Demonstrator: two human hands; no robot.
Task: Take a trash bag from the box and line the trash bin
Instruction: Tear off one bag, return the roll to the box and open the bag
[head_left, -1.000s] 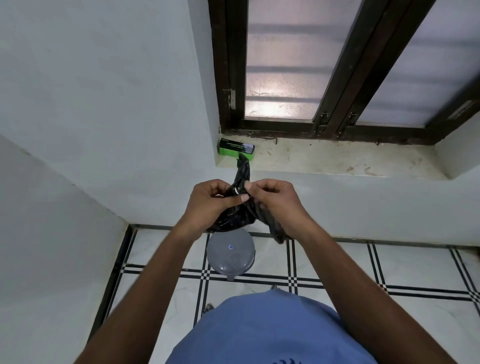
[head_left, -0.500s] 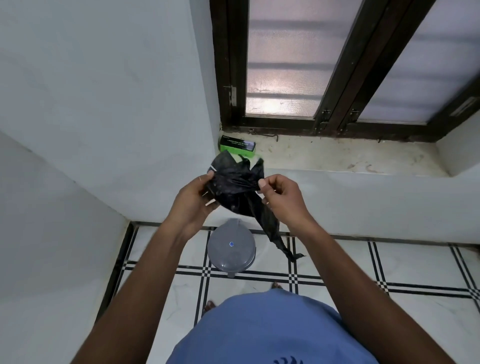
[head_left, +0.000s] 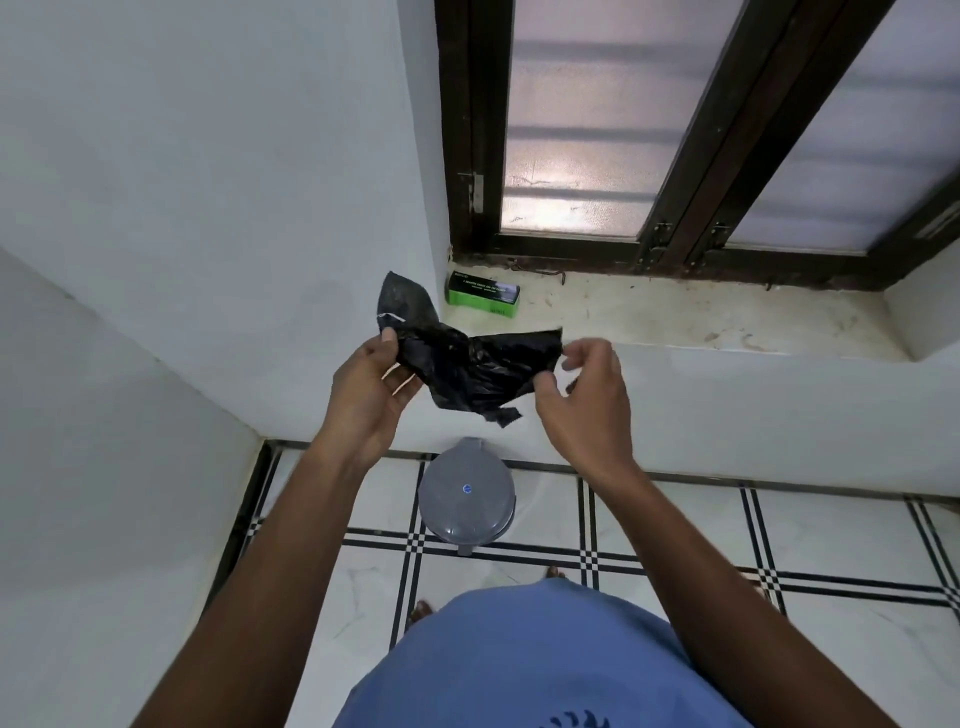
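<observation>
A crumpled black trash bag (head_left: 467, 364) is stretched sideways between my two hands at chest height, in front of the wall under the window. My left hand (head_left: 369, 395) pinches its left end with the thumb on top, and a flap of bag stands up above it. My right hand (head_left: 582, 405) holds the right edge, thumb against the plastic and fingers curled. The grey round trash bin (head_left: 466, 499) stands on the floor right below, its lid closed. The green box of bags (head_left: 483, 301) lies on the window sill, at its left end.
The stained window sill (head_left: 675, 317) runs right under a dark-framed frosted window (head_left: 582, 130). White walls close in the corner on the left. The floor (head_left: 779, 535) is white tile with black lines, and my feet stand just behind the bin.
My hands have moved apart and pulled the bunched bag open sideways. The hanging tail of the bag has come up off the bin side.
</observation>
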